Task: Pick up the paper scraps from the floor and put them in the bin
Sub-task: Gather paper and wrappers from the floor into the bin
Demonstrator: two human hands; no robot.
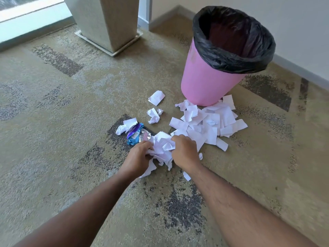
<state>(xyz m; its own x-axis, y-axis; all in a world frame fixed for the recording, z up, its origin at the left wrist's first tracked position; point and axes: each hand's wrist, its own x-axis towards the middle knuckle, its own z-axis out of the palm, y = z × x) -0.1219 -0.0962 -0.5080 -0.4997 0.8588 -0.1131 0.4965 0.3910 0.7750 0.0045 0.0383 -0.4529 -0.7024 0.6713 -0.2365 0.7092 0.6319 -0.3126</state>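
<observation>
Left hand [138, 155] and right hand [184, 152] clutch paper scraps [162, 148] near pink bin [204, 82]

One head-worn wide-angle view only, so no shared ground with another. Looks forward and steeply down from above the patterned carpet [53, 132]. Near enough for both forearms to run in from the bottom edge, left hand [138, 155] and right hand [185, 154] near the centre. Reaches as far as the pink bin [208, 81], wall and skirting at upper right.
</observation>
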